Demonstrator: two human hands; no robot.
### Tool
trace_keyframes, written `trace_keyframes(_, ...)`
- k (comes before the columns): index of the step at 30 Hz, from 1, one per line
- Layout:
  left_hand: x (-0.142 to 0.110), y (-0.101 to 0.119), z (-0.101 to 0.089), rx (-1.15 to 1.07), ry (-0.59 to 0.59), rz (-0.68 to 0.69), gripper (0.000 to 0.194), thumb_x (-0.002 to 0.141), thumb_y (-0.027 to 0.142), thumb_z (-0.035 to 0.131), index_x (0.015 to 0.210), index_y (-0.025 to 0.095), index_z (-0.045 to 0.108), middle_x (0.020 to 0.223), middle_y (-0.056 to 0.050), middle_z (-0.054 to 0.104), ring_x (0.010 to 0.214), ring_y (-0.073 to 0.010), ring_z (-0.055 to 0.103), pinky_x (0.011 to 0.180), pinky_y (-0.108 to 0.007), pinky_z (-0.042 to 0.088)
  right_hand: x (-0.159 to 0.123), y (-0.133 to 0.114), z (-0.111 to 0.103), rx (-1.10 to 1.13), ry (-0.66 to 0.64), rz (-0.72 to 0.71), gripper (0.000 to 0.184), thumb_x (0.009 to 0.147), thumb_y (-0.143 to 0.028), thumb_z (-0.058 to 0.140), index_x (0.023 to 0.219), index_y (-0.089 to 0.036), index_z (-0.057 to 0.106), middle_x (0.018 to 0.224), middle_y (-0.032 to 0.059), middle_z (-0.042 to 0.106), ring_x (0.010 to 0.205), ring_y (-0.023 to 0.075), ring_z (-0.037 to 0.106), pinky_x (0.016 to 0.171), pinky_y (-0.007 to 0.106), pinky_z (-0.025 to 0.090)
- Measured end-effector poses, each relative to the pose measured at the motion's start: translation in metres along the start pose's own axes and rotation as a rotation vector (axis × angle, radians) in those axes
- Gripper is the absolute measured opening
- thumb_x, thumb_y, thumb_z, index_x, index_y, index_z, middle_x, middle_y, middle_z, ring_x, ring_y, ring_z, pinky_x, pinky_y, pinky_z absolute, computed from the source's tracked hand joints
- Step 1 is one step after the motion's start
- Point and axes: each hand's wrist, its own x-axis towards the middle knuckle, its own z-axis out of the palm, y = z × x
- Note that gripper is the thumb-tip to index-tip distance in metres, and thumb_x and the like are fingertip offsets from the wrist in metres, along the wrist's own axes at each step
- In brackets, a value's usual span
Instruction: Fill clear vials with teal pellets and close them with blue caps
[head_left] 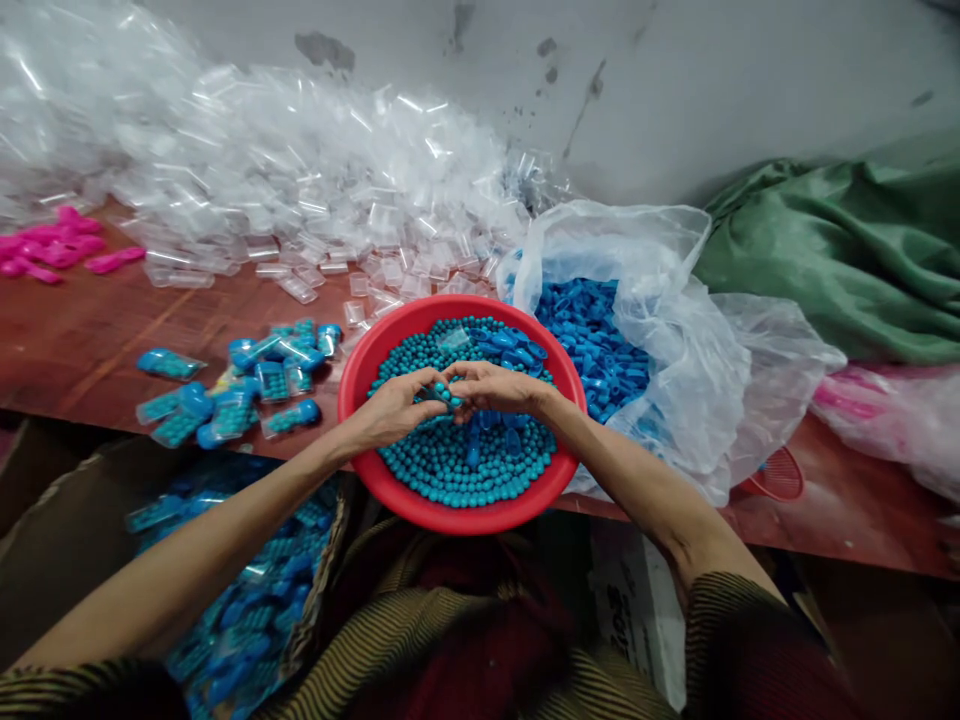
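Observation:
Over a red basin (351, 400) my two hands meet. My left hand (401, 405) is closed around a small clear plastic case holding turquoise beads (448, 393). The fingers of my right hand (496, 388) are bent together at the case's right side; what they pinch is hidden. Below them the basin is filled with loose turquoise beads (457, 475). Several blue plastic caps (517, 350) lie among the beads, along with a clear piece (453, 341) near the back.
Filled bead cases (232, 385) lie left of the basin, and more fill a cardboard box (60, 510) below. Clear empty cases (337, 170) heap along the wall. A plastic bag (690, 350) of blue caps stands right, near green cloth (840, 250). Pink pieces (56, 245) lie far left.

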Motion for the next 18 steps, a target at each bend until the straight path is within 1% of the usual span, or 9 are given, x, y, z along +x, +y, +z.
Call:
trace_keyframes(1, 0.001, 0.002, 0.002, -0.077, -0.001, -0.042, 0.021, 0.074, 0.033, 0.053, 0.088, 0.017, 0.056, 0.075, 0.001, 0.055, 0.073, -0.0144, 0.053, 0.071, -0.028, 0.044, -0.003, 0.001, 0.003, 0.029, 0.031, -0.013, 0.036, 0.085, -0.038, 0.051, 0.111, -0.015, 0.045, 0.074, -0.0009, 0.059, 0.062, 0.0114, 0.06, 0.06, 0.026, 0.05)
trace_keyframes(3, 0.002, 0.005, 0.005, -0.224, -0.03, -0.135, 0.021, 0.073, 0.036, 0.055, 0.08, 0.016, 0.052, 0.066, 0.004, 0.049, 0.063, -0.0117, 0.049, 0.06, -0.026, 0.045, -0.01, 0.001, 0.01, -0.027, 0.147, -0.069, 0.035, 0.086, -0.039, 0.05, 0.113, -0.017, 0.046, 0.078, -0.0001, 0.058, 0.063, 0.0108, 0.06, 0.054, 0.022, 0.049)
trace_keyframes(5, 0.001, 0.008, 0.005, -0.363, -0.076, -0.22, 0.028, 0.071, 0.04, 0.058, 0.081, 0.016, 0.05, 0.065, 0.005, 0.045, 0.058, -0.0104, 0.048, 0.053, -0.025, 0.046, -0.014, -0.001, 0.016, -0.13, 0.247, -0.14, 0.031, 0.085, -0.036, 0.052, 0.11, -0.018, 0.05, 0.083, 0.0002, 0.056, 0.064, 0.0091, 0.058, 0.05, 0.019, 0.047)
trace_keyframes(6, 0.0, 0.01, 0.004, -0.428, -0.101, -0.252, 0.031, 0.07, 0.042, 0.06, 0.084, 0.015, 0.05, 0.065, 0.005, 0.044, 0.057, -0.01, 0.049, 0.052, -0.025, 0.047, -0.016, -0.002, 0.019, -0.159, 0.262, -0.168, 0.029, 0.084, -0.035, 0.053, 0.108, -0.018, 0.051, 0.085, -0.0001, 0.055, 0.062, 0.008, 0.056, 0.048, 0.018, 0.046)
trace_keyframes(8, -0.001, 0.013, 0.004, -0.53, -0.131, -0.29, 0.036, 0.07, 0.045, 0.061, 0.087, 0.015, 0.049, 0.066, 0.005, 0.045, 0.054, -0.0091, 0.05, 0.049, -0.025, 0.048, -0.018, -0.004, 0.02, -0.159, 0.224, -0.188, 0.029, 0.083, -0.034, 0.056, 0.106, -0.019, 0.05, 0.083, -0.0017, 0.054, 0.059, 0.007, 0.055, 0.046, 0.018, 0.046)
trace_keyframes(10, -0.002, 0.016, 0.004, -0.607, -0.166, -0.315, 0.038, 0.069, 0.046, 0.064, 0.086, 0.016, 0.049, 0.066, 0.004, 0.048, 0.052, -0.0091, 0.053, 0.045, -0.023, 0.047, -0.018, -0.006, 0.018, -0.134, 0.188, -0.199, 0.029, 0.082, -0.034, 0.058, 0.103, -0.018, 0.047, 0.071, -0.0051, 0.052, 0.053, 0.007, 0.052, 0.044, 0.018, 0.044)
trace_keyframes(12, -0.002, 0.019, 0.006, -0.663, -0.222, -0.336, 0.038, 0.068, 0.045, 0.067, 0.085, 0.016, 0.048, 0.067, 0.003, 0.052, 0.05, -0.0101, 0.055, 0.039, -0.02, 0.042, -0.019, -0.005, 0.015, -0.115, 0.15, -0.189, 0.027, 0.081, -0.034, 0.059, 0.097, -0.018, 0.045, 0.061, -0.0083, 0.049, 0.047, 0.0062, 0.048, 0.04, 0.017, 0.04)
trace_keyframes(15, 0.0, 0.023, 0.009, -0.681, -0.264, -0.364, 0.036, 0.068, 0.042, 0.068, 0.083, 0.015, 0.049, 0.067, 0.0, 0.058, 0.045, -0.009, 0.054, 0.033, -0.016, 0.032, -0.021, -0.002, 0.01, -0.103, 0.091, -0.137, 0.026, 0.08, -0.032, 0.061, 0.093, -0.019, 0.043, 0.059, -0.0099, 0.049, 0.039, 0.0036, 0.04, 0.035, 0.015, 0.033)
trace_keyframes(18, 0.003, 0.024, 0.009, -0.695, -0.249, -0.427, 0.031, 0.071, 0.04, 0.066, 0.079, 0.015, 0.049, 0.063, -0.002, 0.06, 0.041, -0.0079, 0.052, 0.032, -0.015, 0.028, -0.023, 0.002, 0.011, -0.112, 0.121, -0.137, 0.026, 0.082, -0.03, 0.059, 0.098, -0.019, 0.042, 0.058, -0.0106, 0.048, 0.039, 0.0041, 0.043, 0.036, 0.015, 0.034)
